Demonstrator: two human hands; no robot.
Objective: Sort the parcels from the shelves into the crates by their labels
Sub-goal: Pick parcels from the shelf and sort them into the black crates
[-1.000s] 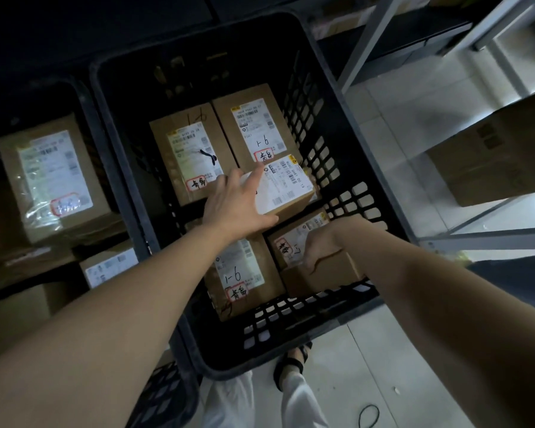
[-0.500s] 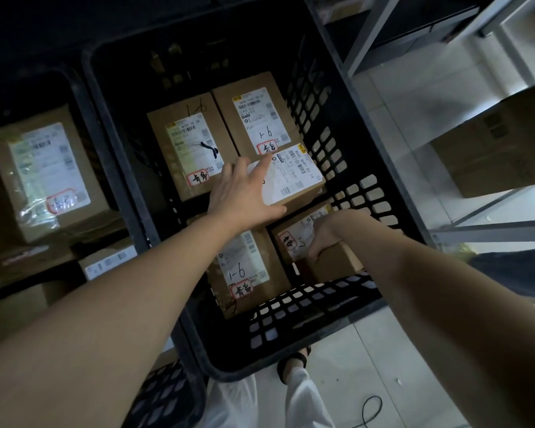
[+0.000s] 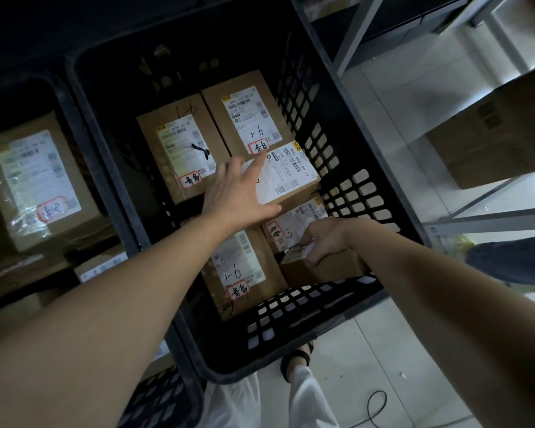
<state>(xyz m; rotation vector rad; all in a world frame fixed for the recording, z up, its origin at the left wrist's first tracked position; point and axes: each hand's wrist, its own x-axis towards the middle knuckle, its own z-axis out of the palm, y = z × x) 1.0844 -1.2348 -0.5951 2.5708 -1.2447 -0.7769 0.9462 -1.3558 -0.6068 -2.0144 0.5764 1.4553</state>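
Placing step, inside the crate (image 3: 306,319): my left hand (image 3: 238,193) lies spread on the top parcel (image 3: 291,176), my right hand (image 3: 325,242) grips a box (image 3: 331,271) in its near corner; next I would let both go

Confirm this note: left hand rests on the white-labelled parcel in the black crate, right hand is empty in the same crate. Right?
Not empty: the head view shows the right hand gripping a small brown parcel there. The left hand does rest on the white-labelled parcel in the black crate.
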